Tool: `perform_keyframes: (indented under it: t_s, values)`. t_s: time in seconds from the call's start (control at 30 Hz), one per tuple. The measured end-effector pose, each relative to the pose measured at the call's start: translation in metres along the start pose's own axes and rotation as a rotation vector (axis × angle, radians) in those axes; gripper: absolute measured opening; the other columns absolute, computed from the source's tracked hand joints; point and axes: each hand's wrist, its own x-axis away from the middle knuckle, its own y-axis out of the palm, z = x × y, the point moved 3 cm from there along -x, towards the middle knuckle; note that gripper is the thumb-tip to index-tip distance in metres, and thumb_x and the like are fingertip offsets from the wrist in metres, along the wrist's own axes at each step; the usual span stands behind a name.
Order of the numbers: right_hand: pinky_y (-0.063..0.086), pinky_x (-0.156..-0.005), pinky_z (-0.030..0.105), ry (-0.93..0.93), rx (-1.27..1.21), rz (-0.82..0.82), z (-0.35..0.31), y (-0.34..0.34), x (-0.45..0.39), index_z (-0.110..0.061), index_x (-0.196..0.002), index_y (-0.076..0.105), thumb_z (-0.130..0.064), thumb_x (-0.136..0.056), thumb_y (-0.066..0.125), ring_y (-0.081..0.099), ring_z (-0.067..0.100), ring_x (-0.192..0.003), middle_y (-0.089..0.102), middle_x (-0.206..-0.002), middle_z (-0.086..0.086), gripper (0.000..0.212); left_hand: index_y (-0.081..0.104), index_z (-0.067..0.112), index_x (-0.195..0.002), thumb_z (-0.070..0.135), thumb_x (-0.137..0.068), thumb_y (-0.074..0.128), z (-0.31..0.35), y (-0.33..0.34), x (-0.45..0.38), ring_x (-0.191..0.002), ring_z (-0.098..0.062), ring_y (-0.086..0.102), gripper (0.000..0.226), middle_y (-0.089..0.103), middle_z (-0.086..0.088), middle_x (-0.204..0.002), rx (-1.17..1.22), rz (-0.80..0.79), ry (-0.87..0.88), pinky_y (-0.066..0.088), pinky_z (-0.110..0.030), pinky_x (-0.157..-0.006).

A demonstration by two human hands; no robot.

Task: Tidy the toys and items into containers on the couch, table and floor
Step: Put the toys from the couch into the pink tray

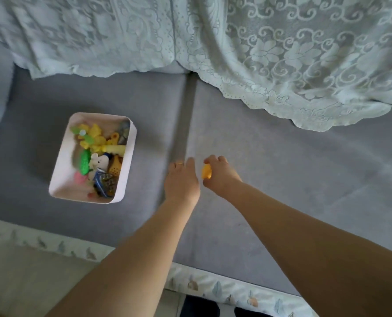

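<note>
While my right hand pinches 1 small orange toy above the couch, left hand lies flat, fingers straight. Toy looks light, rigid plastic; grip across its middle. White bin sits left.

Grey couch, white floral lace cover, white bin w/ yellow/green toys, orange toy

We read no text, labels, brands or numbers anywhere. The toys in the white bin on the couch are too blurred to show print; the lace cover and the patterned trim at the couch's front edge carry motifs only.
</note>
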Motion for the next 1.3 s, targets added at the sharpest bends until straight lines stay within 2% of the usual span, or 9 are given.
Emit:
perform_keyframes:
  t_s: [0.07,0.2,0.37,0.47,0.53,0.67,0.83,1.07,1.3]
  values:
    - [0.050,-0.080,0.036,-0.081,-0.007,-0.023,-0.048,0.010,-0.007,-0.022,-0.138,0.040,-0.013,-0.084,0.062,0.056,0.031,-0.112,0.036,-0.137,0.007,0.058,0.044,0.019,-0.131,0.018,-0.091,0.055,-0.041,-0.020,-0.003,-0.116,-0.028,0.046,0.041,0.051,-0.010,-0.125,0.004,0.071,-0.087,0.045,-0.035,-0.088]
    - [0.046,-0.088,0.034,-0.221,-0.049,0.025,-0.142,0.039,-0.021,-0.021,-0.134,0.043,-0.014,-0.083,0.063,0.056,0.031,-0.112,0.039,-0.133,0.008,0.055,0.036,0.015,-0.139,0.021,-0.089,0.059,-0.129,-0.037,-0.004,-0.125,-0.032,0.044,0.055,0.049,-0.014,-0.135,-0.014,0.143,-0.251,0.041,-0.040,-0.099]
    - [0.048,-0.091,0.036,-0.315,-0.250,0.006,-0.222,0.082,-0.043,-0.029,-0.133,0.046,-0.031,-0.077,0.072,0.054,0.022,-0.111,0.046,-0.128,0.003,0.062,0.039,0.017,-0.135,0.055,-0.081,0.063,-0.205,-0.026,-0.001,-0.120,-0.030,0.050,0.070,0.055,-0.009,-0.129,-0.017,0.070,-0.260,0.044,-0.042,-0.093]
    - [0.049,-0.085,0.036,-0.163,-0.215,0.149,-0.217,0.095,-0.056,-0.026,-0.130,0.044,-0.033,-0.081,0.067,0.053,0.025,-0.112,0.042,-0.127,0.003,0.054,0.043,0.017,-0.131,0.059,-0.081,0.061,-0.212,-0.013,-0.001,-0.121,-0.030,0.046,0.068,0.049,-0.010,-0.132,-0.054,0.013,-0.199,0.043,-0.041,-0.093]
    - [0.049,-0.085,0.037,-0.008,-0.211,0.245,-0.207,0.103,-0.058,-0.019,-0.132,0.040,-0.032,-0.084,0.065,0.053,0.028,-0.115,0.041,-0.131,0.006,0.056,0.039,0.018,-0.139,0.048,-0.086,0.062,-0.217,-0.004,-0.001,-0.129,-0.032,0.039,0.066,0.040,-0.012,-0.141,-0.040,0.007,-0.192,0.041,-0.041,-0.097]
    - [0.046,-0.063,0.030,0.133,-0.205,0.111,-0.191,0.136,-0.062,-0.011,-0.132,0.035,-0.038,-0.092,0.053,0.061,0.029,-0.096,0.055,-0.121,0.010,0.052,0.035,0.023,-0.145,0.025,-0.096,0.053,-0.221,0.004,-0.002,-0.139,-0.033,0.028,0.053,0.028,-0.011,-0.150,0.014,0.054,-0.171,0.039,-0.042,-0.104]
    - [0.056,-0.086,0.037,0.000,0.108,-0.061,-0.206,0.174,-0.064,-0.008,-0.122,0.053,-0.014,-0.097,0.043,0.065,0.028,-0.100,0.064,-0.116,0.011,0.027,0.035,0.015,-0.146,0.026,-0.099,0.045,-0.231,0.006,0.007,-0.140,-0.033,0.026,0.049,0.026,-0.010,-0.153,0.159,0.048,-0.217,0.040,-0.038,-0.104]
    - [0.055,-0.088,0.041,-0.181,0.149,-0.054,-0.229,0.214,-0.016,-0.011,-0.109,0.059,-0.021,-0.101,0.038,0.065,0.028,-0.095,0.067,-0.106,0.009,0.025,0.049,0.020,-0.134,0.024,-0.096,0.052,-0.271,0.004,0.068,-0.138,-0.029,0.030,0.038,0.032,-0.010,-0.149,0.236,0.095,-0.306,0.036,-0.038,-0.109]
    - [0.044,-0.078,0.032,-0.453,0.162,-0.248,-0.273,0.314,0.077,-0.006,-0.124,0.051,-0.017,-0.098,0.038,0.059,0.027,-0.097,0.061,-0.107,0.010,0.031,0.050,0.024,-0.130,0.013,-0.089,0.056,-0.339,0.017,0.198,-0.134,-0.036,0.024,0.042,0.025,-0.011,-0.146,0.398,0.176,-0.666,0.038,-0.039,-0.102]
